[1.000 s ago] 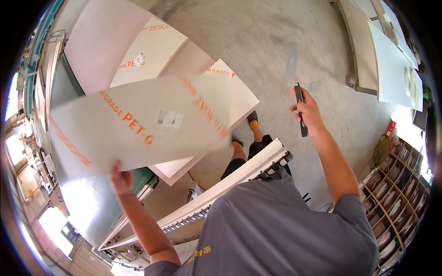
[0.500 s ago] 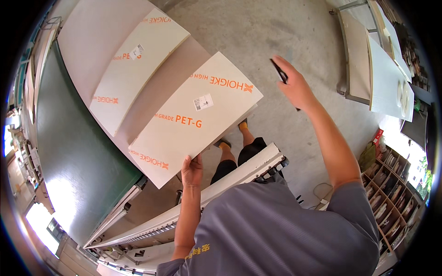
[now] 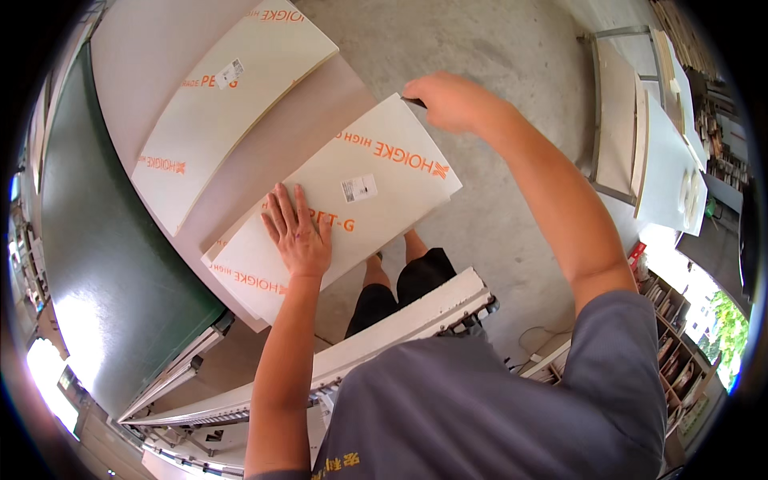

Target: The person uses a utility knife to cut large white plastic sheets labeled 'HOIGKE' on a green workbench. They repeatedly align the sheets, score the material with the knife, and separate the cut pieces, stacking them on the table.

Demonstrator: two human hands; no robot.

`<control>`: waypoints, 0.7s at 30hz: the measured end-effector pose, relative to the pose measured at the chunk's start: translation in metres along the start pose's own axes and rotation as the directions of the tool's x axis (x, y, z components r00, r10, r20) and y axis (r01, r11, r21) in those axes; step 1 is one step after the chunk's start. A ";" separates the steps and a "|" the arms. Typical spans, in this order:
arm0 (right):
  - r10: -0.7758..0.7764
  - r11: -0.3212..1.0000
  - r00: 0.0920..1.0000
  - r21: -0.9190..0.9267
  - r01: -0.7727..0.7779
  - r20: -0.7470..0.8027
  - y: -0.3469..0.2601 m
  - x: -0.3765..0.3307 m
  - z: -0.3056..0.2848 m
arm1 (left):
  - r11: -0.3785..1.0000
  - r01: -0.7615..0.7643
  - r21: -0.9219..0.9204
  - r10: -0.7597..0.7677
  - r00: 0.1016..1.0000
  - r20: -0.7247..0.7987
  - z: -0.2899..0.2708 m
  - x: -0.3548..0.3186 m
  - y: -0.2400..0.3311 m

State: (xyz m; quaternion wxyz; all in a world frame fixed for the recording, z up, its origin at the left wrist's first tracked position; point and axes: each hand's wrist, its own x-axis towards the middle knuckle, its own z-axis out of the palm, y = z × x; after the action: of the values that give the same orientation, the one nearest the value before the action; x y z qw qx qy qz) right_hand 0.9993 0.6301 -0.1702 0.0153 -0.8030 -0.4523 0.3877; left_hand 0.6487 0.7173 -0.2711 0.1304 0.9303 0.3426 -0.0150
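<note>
A white panel (image 3: 392, 204) with orange print and a small white label (image 3: 359, 188) lies in front of me, on top of another board whose edges peek out. My left hand (image 3: 301, 240) rests on the panel's left half with fingers spread flat. At the panel's far right corner, my right hand (image 3: 454, 104) is closed around a slim dark tool (image 3: 414, 102). The tool's tip reaches the corner edge; most of it is hidden in my fist, so its exact kind does not show.
Another printed white panel (image 3: 232, 104) lies beyond on a pale pinkish board (image 3: 136, 56). A dark green belt (image 3: 104, 240) runs along the left. A white machine rail (image 3: 400, 328) crosses before my body. Boards lean on a metal rack (image 3: 616, 112) at the right.
My left hand has gone from gripping the panel's near edge to lying flat on top. My right hand has moved left with the tool, to the panel's far corner. The panel now sits lower, aligned over another board.
</note>
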 end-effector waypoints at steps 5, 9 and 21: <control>0.047 0.999 0.999 -0.003 -0.047 0.027 0.001 0.015 0.001 | 1.000 -0.007 -0.002 0.007 1.000 0.019 0.003 0.004 0.003; 0.068 0.996 0.993 -0.069 -0.061 0.096 -0.008 0.027 -0.007 | 1.000 -0.010 0.015 0.010 1.000 0.023 0.003 0.002 0.003; 0.058 0.931 0.944 -0.360 0.067 0.326 0.011 -0.032 0.031 | 1.000 -0.006 -0.021 0.006 1.000 -0.001 0.002 0.004 0.003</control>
State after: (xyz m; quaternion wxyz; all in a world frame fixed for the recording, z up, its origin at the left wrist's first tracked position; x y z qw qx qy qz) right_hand 0.9778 0.5897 -0.1762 -0.2097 -0.7139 -0.5146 0.4260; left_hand 0.6536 0.7173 -0.2727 0.1401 0.9298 0.3402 -0.0106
